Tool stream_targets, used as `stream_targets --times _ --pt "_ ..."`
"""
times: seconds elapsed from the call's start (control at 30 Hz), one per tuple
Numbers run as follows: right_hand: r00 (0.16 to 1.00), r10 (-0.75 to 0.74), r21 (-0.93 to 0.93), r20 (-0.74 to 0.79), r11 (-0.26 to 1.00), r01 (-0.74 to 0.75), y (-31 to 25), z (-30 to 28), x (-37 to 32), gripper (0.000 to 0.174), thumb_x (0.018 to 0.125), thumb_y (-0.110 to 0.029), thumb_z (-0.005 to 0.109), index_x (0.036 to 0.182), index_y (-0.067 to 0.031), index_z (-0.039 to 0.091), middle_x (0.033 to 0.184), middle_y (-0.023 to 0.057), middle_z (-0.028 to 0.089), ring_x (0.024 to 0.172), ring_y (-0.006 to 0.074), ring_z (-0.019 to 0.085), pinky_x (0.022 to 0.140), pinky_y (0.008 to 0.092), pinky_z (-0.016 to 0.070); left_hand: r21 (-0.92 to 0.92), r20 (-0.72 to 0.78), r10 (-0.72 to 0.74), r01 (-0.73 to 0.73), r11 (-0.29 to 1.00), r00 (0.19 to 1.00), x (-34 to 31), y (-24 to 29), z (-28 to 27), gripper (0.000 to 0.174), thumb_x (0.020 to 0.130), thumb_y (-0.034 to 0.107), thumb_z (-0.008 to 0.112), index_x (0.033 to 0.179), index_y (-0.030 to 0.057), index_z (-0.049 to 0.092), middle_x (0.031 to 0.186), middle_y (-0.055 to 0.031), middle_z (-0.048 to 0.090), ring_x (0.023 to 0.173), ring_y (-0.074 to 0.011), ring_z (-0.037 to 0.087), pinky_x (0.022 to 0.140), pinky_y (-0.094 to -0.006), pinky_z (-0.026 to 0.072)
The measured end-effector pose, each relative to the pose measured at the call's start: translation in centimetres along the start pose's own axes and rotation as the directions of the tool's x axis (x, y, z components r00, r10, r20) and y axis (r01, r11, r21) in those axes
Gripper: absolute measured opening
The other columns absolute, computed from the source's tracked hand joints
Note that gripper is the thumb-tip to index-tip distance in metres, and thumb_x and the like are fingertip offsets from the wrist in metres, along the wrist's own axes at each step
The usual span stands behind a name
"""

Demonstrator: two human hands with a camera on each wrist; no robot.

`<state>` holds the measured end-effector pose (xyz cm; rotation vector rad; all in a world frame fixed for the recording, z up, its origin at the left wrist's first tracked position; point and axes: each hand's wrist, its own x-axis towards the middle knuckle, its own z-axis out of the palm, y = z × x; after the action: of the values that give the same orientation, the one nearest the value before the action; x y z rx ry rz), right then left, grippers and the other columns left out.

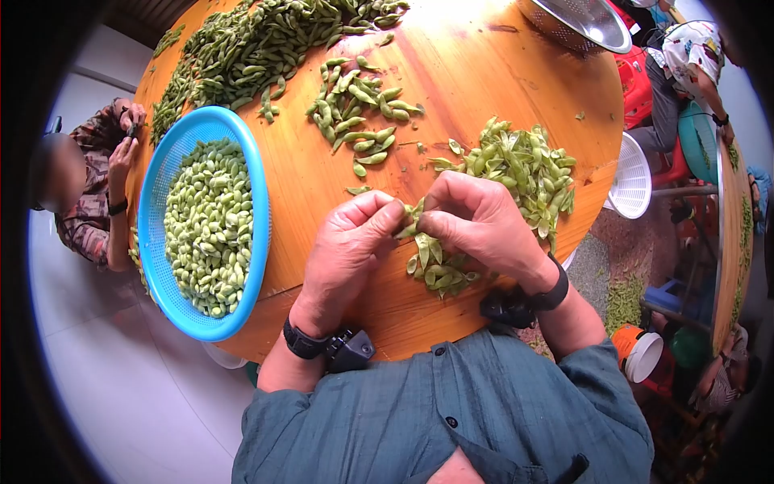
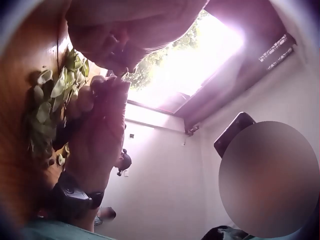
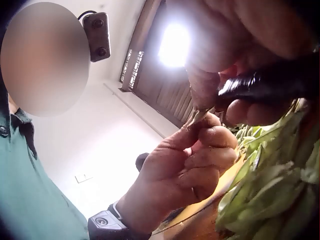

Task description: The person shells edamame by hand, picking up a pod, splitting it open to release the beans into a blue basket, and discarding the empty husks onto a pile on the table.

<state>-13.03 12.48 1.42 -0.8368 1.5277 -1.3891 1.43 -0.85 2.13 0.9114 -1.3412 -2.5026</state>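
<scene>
Both hands meet over the near side of the wooden table. Thumb and fingers of my left hand pinch a green soybean pod. The right hand pinches the pod's other side, fingertips close to the left ones. In the right wrist view, a bit of the pod shows between the fingertips; the fingers hide most of it. Split, flattened pods lie just below the hands. A larger heap of opened pods lies beyond the right hand. To the left, a blue basket holds shelled green beans.
A small group of whole pods lies ahead, with a big pile at the far left. A metal colander stands at the far right edge. Another person sits at left. A white basket is off the right edge.
</scene>
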Motion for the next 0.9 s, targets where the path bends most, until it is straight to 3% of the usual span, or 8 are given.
stream_targets --times 0.17,0.43,0.5,0.63,0.7,0.73,0.8,0.9 --pt "0.989 -0.11 -0.023 -0.097 0.994 0.108 -0.5 0.8 -0.2 0.009 0.086 -0.005 0.071 0.09 -0.0001 0.066 0.073 -0.0008 0.061 0.068 0.004 0.054 0.06 0.0223 0.046 -0.109 0.23 -0.123 0.151 0.982 0.965 0.6 -0.4 -1.5 0.017 0.097 0.022 0.064 0.095 0.0055 0.064 0.08 0.0051 0.06 0.064 -0.0007 0.046 0.054 -0.0166 0.0345" --pt "0.958 -0.262 -0.224 -0.12 0.947 0.231 -0.5 0.7 -0.2 0.007 0.083 -0.002 0.07 0.089 0.0003 0.067 0.077 0.0092 0.068 0.067 0.0141 0.065 0.061 0.0284 0.051 -0.014 0.12 -0.071 0.073 0.997 0.99 0.3 -1.2 -0.5 0.019 0.097 0.025 0.064 0.095 0.0058 0.065 0.079 0.0055 0.06 0.063 -0.0002 0.046 0.053 -0.0161 0.0335" --pt "0.908 -0.411 -0.457 -0.085 0.826 0.331 -0.5 0.5 -0.2 0.006 0.083 -0.001 0.069 0.088 0.0007 0.066 0.075 0.0105 0.067 0.067 0.0177 0.067 0.061 0.0312 0.0515 0.082 0.085 -0.062 0.055 0.995 0.994 0.1 -0.9 -0.1 0.02 0.097 0.025 0.064 0.095 0.0058 0.065 0.079 0.0053 0.06 0.063 -0.0001 0.047 0.053 -0.0159 0.0342" --pt "0.891 -0.446 -0.498 -0.086 0.794 0.349 -0.4 0.8 -0.3 0.006 0.084 -0.003 0.067 0.089 0.0011 0.065 0.073 0.0111 0.066 0.066 0.0173 0.066 0.061 0.0324 0.0512 0.112 0.074 -0.025 0.016 0.994 0.997 0.3 -0.9 0.0 0.018 0.098 0.023 0.062 0.095 0.0051 0.063 0.071 0.006 0.054 0.051 -0.0001 0.037 0.043 -0.0171 0.0257" --pt "0.964 -0.242 -0.274 -0.112 0.94 0.204 -0.2 0.7 -0.4 0.008 0.086 -0.005 0.067 0.089 0.0013 0.065 0.072 0.0087 0.064 0.063 0.015 0.062 0.059 0.031 0.0495 0.063 0.118 -0.025 0.018 0.998 0.993 0.4 -1.0 -0.2 0.018 0.098 0.023 0.062 0.095 0.0053 0.063 0.071 0.0061 0.054 0.05 0.0 0.037 0.043 -0.0171 0.0255" --pt "0.964 -0.242 -0.274 -0.112 0.94 0.204 -0.4 0.7 -0.4 0.008 0.086 -0.005 0.067 0.089 0.0013 0.065 0.072 0.0087 0.064 0.063 0.015 0.062 0.059 0.031 0.0495 0.048 0.117 -0.03 0.025 0.999 0.993 0.4 -1.1 -0.2 0.017 0.098 0.022 0.062 0.095 0.0054 0.062 0.071 0.006 0.054 0.05 0.0001 0.037 0.043 -0.0168 0.026" --pt "0.994 0.035 -0.067 -0.102 0.997 -0.042 -0.9 0.6 -0.6 0.009 0.086 -0.006 0.067 0.088 0.0017 0.064 0.072 0.0061 0.063 0.063 0.0123 0.058 0.059 0.0284 0.048 0.033 0.116 -0.035 0.032 0.999 0.993 0.4 -1.1 -0.2 0.016 0.098 0.021 0.062 0.095 0.0054 0.062 0.071 0.0059 0.054 0.05 0.0002 0.038 0.043 -0.0165 0.0265" --pt "0.992 0.033 -0.049 -0.122 0.998 -0.039 -0.9 0.6 -0.5 0.009 0.086 -0.007 0.068 0.088 0.0016 0.064 0.072 0.0046 0.062 0.064 0.0109 0.056 0.059 0.0271 0.0473 0.033 0.108 -0.088 0.085 0.996 0.99 0.1 -0.7 0.0 0.012 0.099 0.017 0.06 0.096 0.0053 0.062 0.075 0.0053 0.056 0.053 0.0001 0.04 0.044 -0.0159 0.0287"
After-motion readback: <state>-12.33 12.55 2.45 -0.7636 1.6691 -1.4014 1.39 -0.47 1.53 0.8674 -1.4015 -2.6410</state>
